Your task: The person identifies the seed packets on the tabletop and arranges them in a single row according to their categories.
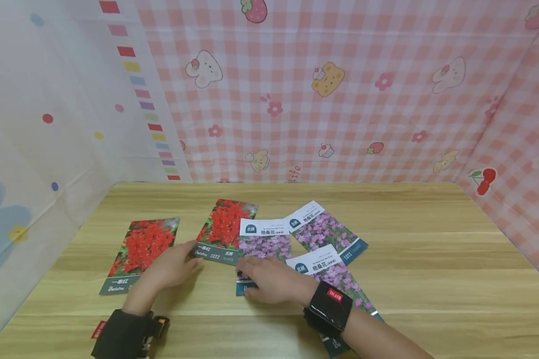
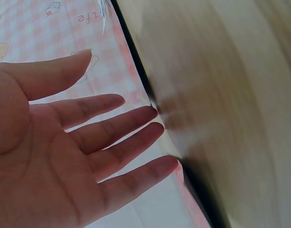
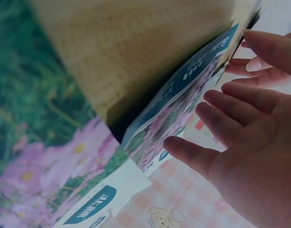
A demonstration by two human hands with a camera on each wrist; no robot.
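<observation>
Five flower seed packets would be too many to number, so several lie face up here. One red-flower packet (image 1: 145, 244) is at the left, and another red-flower packet (image 1: 224, 224) lies near the middle. My left hand (image 1: 172, 264) is between them, its fingertips by the second one's lower left corner; contact is unclear. In the left wrist view its fingers (image 2: 121, 154) are spread and hold nothing. My right hand (image 1: 274, 279) lies over the lower part of a purple-flower packet (image 1: 265, 242). Its fingers (image 3: 193, 154) are extended beside that packet, not curled round it.
Another purple-flower packet (image 1: 325, 229) lies behind to the right. A nearer purple-flower packet (image 1: 337, 274) is partly hidden under my right forearm. The wooden table (image 1: 431, 259) meets a pink checked cloth (image 1: 364, 114) at the back and a pale cloth (image 1: 49, 149) on the left.
</observation>
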